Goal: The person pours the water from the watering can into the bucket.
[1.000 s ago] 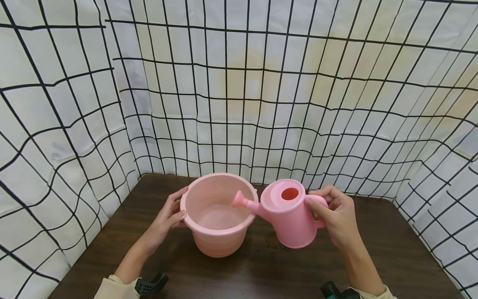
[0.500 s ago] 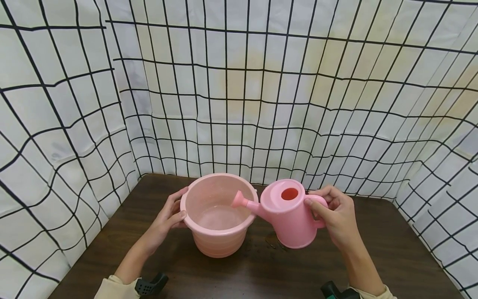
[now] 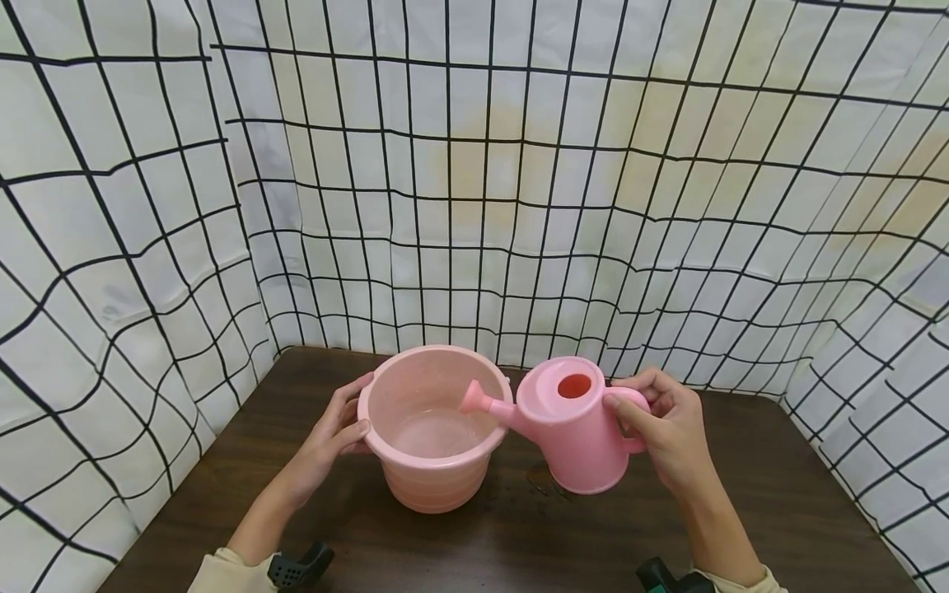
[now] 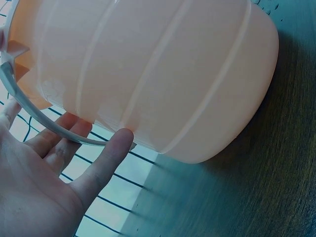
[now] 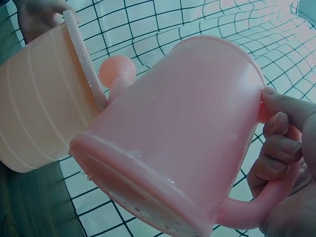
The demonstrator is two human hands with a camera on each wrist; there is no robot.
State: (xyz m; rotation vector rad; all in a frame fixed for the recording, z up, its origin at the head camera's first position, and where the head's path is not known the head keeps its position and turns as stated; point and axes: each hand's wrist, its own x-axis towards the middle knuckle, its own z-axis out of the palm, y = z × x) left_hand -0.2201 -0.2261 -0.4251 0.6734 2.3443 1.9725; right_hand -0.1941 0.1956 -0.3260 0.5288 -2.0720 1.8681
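Note:
A pale pink bucket [image 3: 436,484] stands upright on the dark wooden table, its inside wet-looking near the bottom. My left hand [image 3: 326,441] holds it at the left, thumb on the rim and fingers against the outer wall; a curved bail handle [image 4: 47,118] crosses those fingers in the left wrist view. On the right, my right hand [image 3: 667,428] grips the handle of a pink watering can [image 3: 582,449], raised off the table. The can's spout reaches left, with its flared rose [image 3: 474,397] over the bucket's opening. Water drops cling to the can's base in the right wrist view.
Small wet marks [image 3: 544,486] show on the table [image 3: 519,552] below the can. White cloth walls with a black grid [image 3: 504,206] enclose the table at the back and both sides. Dark straps [image 3: 300,567] sit at the wrists.

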